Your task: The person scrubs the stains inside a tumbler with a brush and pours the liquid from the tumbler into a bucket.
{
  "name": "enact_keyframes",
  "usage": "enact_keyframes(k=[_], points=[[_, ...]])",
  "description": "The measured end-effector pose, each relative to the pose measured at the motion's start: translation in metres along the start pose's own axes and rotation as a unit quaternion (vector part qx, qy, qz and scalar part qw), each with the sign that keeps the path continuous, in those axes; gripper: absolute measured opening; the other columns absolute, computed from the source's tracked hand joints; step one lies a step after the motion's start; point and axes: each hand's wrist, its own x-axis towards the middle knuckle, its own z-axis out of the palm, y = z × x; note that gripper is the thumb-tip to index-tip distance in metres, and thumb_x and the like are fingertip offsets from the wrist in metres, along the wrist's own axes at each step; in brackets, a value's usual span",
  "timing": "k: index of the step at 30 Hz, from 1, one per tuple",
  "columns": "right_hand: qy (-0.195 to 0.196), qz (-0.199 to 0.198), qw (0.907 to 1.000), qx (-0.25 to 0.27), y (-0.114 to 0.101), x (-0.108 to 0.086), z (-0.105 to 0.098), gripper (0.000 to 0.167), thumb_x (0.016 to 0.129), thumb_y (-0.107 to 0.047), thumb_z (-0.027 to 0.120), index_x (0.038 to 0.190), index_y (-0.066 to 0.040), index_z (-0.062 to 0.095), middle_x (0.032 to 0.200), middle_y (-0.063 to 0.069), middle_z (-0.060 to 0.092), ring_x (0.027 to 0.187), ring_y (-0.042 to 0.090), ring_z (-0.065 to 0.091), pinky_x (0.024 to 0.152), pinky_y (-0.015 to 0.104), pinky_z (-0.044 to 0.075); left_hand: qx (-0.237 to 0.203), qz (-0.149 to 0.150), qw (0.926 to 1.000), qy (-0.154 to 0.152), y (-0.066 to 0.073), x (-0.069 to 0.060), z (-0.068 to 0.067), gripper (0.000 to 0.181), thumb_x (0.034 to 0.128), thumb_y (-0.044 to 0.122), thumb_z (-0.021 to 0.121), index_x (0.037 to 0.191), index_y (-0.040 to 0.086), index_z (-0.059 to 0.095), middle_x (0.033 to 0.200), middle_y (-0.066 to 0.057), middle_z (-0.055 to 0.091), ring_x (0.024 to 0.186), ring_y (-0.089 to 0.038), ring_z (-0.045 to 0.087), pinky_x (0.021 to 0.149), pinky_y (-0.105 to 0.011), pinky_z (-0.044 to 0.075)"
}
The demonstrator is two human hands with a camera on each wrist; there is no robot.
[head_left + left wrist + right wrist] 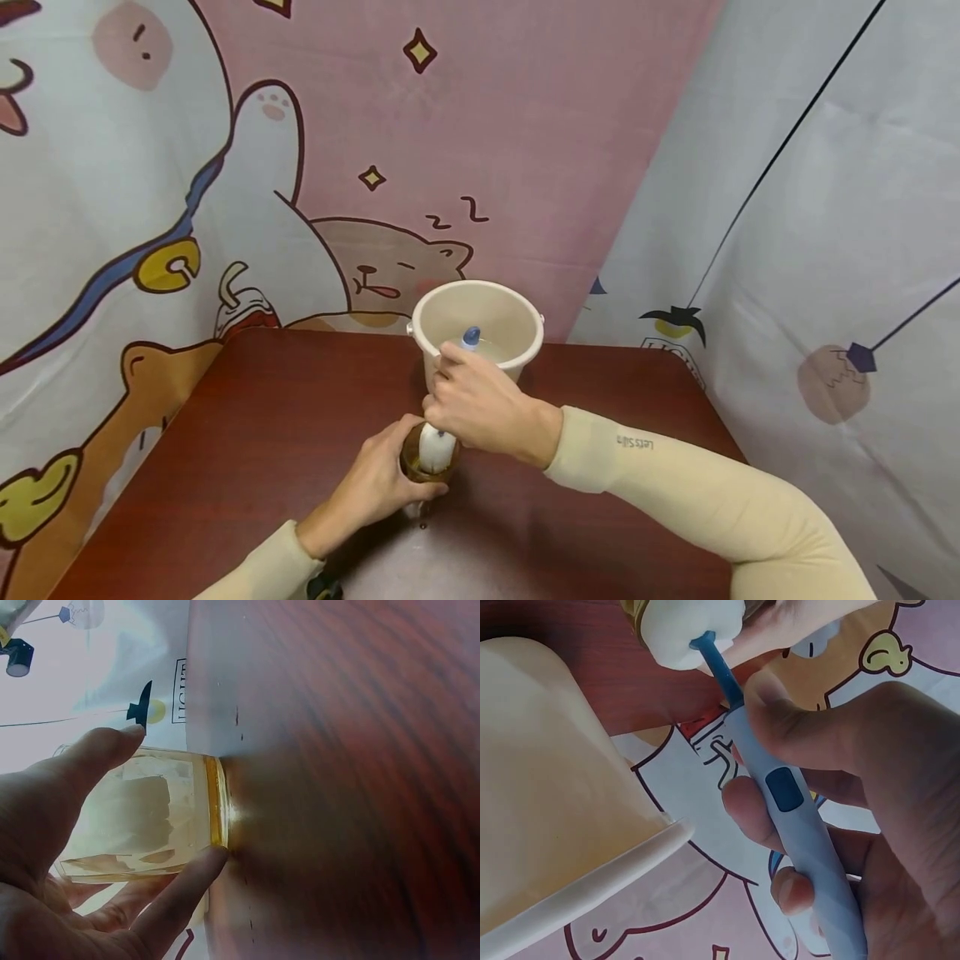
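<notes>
My left hand (375, 477) grips an amber-tinted drinking glass (139, 814), thumb on one side and fingers on the other. In the left wrist view the glass's base is at the tabletop; whether it touches I cannot tell. My right hand (483, 406) holds a cup brush by its pale blue handle (804, 836), fingers curled round it. The brush's white sponge head (437, 448) is in the mouth of the glass, its lower part visible through the glass wall. The blue handle tip pokes out above my right hand, in front of a bucket.
A cream bucket (450, 310) stands at the table's back, just beyond my right hand, with what looks like liquid inside. The reddish-brown table (300, 400) has small wet drops near the glass. Printed cloth (540, 150) hangs behind and at the sides.
</notes>
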Motion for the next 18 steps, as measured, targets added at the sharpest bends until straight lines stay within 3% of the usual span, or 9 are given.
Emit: enact_keyframes(k=[18], points=[[-0.026, 0.0, 0.9996, 0.013, 0.0029, -0.0035, -0.0016, 0.018, 0.08, -0.043, 0.093, 0.082, -0.035, 0.077, 0.076, -0.009, 0.08, 0.092, 0.018, 0.069, 0.102, 0.041, 0.038, 0.003, -0.013, 0.9999, 0.0, 0.0007, -0.0004, -0.0009, 0.079, 0.071, 0.038, 0.115, 0.134, 0.027, 0.069, 0.119, 0.004, 0.08, 0.104, -0.017, 0.078, 0.084, -0.03, 0.063]])
